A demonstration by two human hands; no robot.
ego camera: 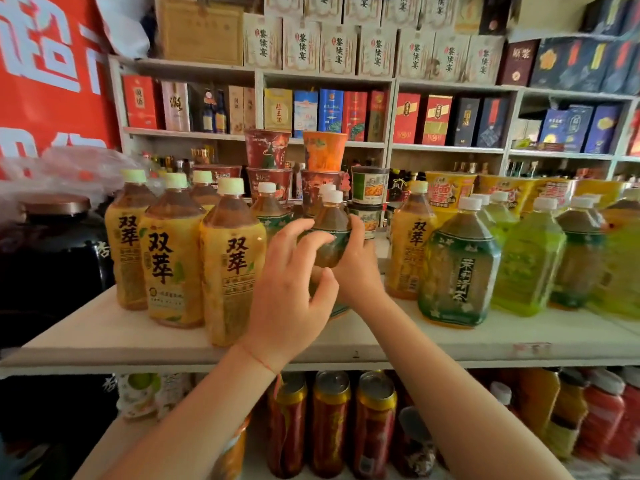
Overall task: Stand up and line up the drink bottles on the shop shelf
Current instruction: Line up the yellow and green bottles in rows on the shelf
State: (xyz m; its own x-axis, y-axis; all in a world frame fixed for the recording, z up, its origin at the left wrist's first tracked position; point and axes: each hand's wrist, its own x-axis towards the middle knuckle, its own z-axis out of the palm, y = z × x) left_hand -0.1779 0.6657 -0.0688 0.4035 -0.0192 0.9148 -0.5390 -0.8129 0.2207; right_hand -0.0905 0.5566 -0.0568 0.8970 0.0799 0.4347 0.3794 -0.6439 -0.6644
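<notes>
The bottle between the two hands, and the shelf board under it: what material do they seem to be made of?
The bottle looks like clear, glossy plastic: brown drink shows through its wall, and it has a white screw cap and a printed green label. The right hand grips it; the left hand is at its side. The shelf board looks like matt, pale painted wood or laminate; which one cannot be told.

From my remote feed the scene is bright and evenly lit, daylight-like, with no hard shadows on the white shelf board (104,327). The space under that board is dimmer, and the cans (330,424) there catch small highlights on their tops. Wide-angle distortion bows the shelving and stretches both forearms toward the bottom corners. The green bottles (530,258) at the right edge smear with blur, and the red banner (48,64) at left looks soft.
</notes>
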